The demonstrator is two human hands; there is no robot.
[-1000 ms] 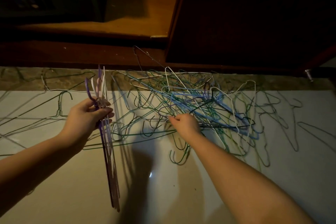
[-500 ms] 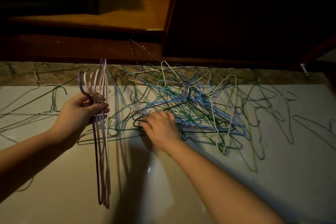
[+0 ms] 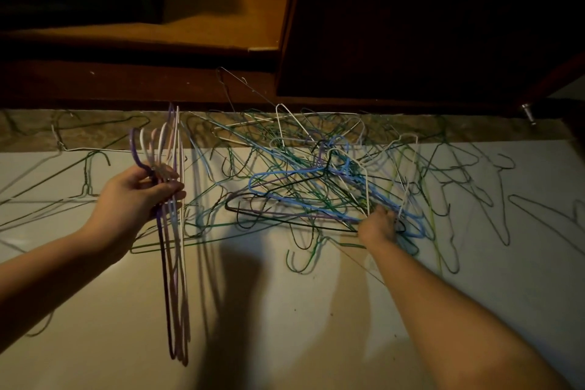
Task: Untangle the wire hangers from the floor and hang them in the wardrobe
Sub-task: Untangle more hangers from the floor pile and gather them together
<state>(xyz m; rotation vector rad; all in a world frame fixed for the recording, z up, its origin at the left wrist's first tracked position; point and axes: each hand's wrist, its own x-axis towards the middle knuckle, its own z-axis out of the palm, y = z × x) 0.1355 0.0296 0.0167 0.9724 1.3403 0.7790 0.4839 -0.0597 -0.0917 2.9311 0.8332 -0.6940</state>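
left hand (image 3: pixel 139 196): clenched round the necks of a sorted bunch (image 3: pixel 174 263) of purple, pink and white hangers, hooks up, bodies dangling, just left of the tangle (image 3: pixel 316 184)
right hand (image 3: pixel 378 226): buried in the tangle's near right edge, can't tell if it's actually pinching a wire
tangle: sprawled on the floor (image 3: pixel 285 310), wardrobe (image 3: pixel 221 25) just behind it
feel: I'd guess light, springy thin wire, and the coated ones are probably a bit slick. Hooks snag everything, so a yank likely drags the whole heap
where to grab: probably a neck twist or hook, one at a time
room: bare floor on the tangle's near side. Behind it the wardrobe's base ledge and open door (image 3: pixel 427 25) crowd in, and loose hangers (image 3: pixel 474 199) lie on both sides
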